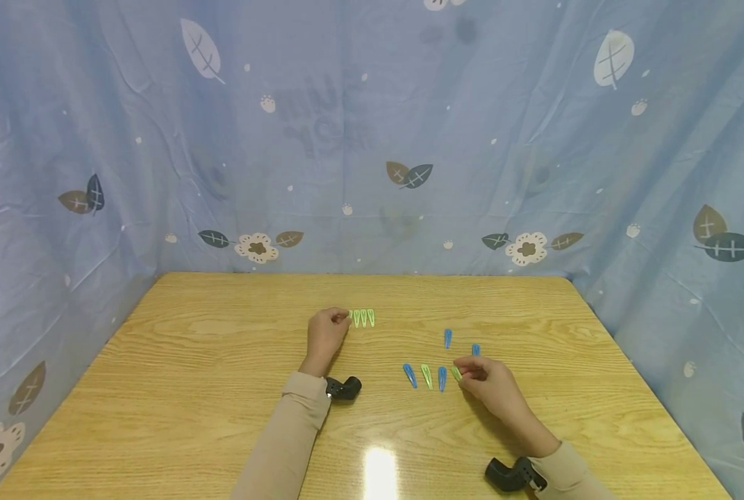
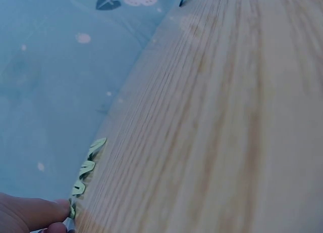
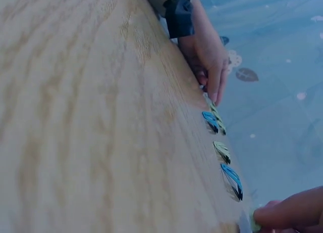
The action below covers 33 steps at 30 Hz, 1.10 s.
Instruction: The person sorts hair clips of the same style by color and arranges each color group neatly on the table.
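Note:
Several light green snap hair clips (image 1: 363, 318) lie side by side in a row at the back middle of the table. At the row's left end my left hand (image 1: 326, 335) pinches the outermost green clip (image 2: 72, 211) between thumb and finger. Farther right, my right hand (image 1: 492, 384) pinches another green hair clip (image 1: 456, 373) by its edge, close to the tabletop. Just left of it lie a blue hair clip (image 1: 442, 379), a green one (image 1: 426, 376) and a second blue one (image 1: 410, 375). Behind sit two more blue clips, one (image 1: 448, 338) standing apart, the other (image 1: 476, 349) just beyond my right fingers.
The wooden table (image 1: 209, 417) carries the clips. A blue patterned curtain (image 1: 346, 139) hangs along its back and both sides. Each wrist wears a black camera mount (image 1: 344, 388). A bright light reflection shows on the table's near middle.

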{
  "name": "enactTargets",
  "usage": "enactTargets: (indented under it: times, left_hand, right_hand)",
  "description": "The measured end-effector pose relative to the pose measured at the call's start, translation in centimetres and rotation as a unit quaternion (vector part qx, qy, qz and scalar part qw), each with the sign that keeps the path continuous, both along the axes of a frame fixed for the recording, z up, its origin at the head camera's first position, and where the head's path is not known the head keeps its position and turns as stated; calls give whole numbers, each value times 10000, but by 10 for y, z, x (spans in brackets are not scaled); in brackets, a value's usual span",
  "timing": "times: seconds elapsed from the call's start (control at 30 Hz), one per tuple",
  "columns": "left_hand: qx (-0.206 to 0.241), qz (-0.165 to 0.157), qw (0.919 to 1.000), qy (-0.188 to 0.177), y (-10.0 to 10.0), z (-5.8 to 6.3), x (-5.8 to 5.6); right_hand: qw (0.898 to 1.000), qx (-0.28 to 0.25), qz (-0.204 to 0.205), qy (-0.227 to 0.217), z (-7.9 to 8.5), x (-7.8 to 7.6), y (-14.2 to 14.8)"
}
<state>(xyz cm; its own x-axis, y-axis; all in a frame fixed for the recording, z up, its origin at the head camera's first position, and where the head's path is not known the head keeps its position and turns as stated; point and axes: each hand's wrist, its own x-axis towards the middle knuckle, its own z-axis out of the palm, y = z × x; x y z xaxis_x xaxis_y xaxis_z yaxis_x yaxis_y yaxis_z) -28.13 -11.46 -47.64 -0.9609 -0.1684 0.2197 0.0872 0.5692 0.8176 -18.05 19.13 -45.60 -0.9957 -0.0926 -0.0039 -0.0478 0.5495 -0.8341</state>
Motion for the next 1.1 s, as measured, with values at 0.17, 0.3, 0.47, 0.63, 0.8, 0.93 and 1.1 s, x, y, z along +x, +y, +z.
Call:
enactTargets:
  times: [0.17, 0.3, 0.47, 0.63, 0.8, 0.93, 1.1]
  left_hand:
    - [20, 6, 10000, -50, 0, 0, -1]
    - [7, 14, 10000, -67, 0, 1, 0]
    - [8, 17, 10000, -73, 0, 1, 0]
    - [-10, 12, 10000, -78, -1, 1, 0]
    - [-11, -3, 10000, -93, 0, 1, 0]
    - [-15, -26, 10000, -77, -1, 1, 0]
    - [-33, -12, 10000, -92, -1, 0, 0]
  right_hand:
    - [9969, -673, 83, -391, -3, -2, 2]
    - [9936, -979, 144, -541, -2, -2, 2]
    - [9906, -1183, 101, -686, 0, -3, 1]
    - [9873, -1400, 64, -743, 0, -3, -2]
    - [9869, -1401, 141, -787, 2, -5, -7]
    - [9843, -1559, 328, -756, 5, -10, -14]
    - [9817, -1709, 558, -627, 10, -20, -27]
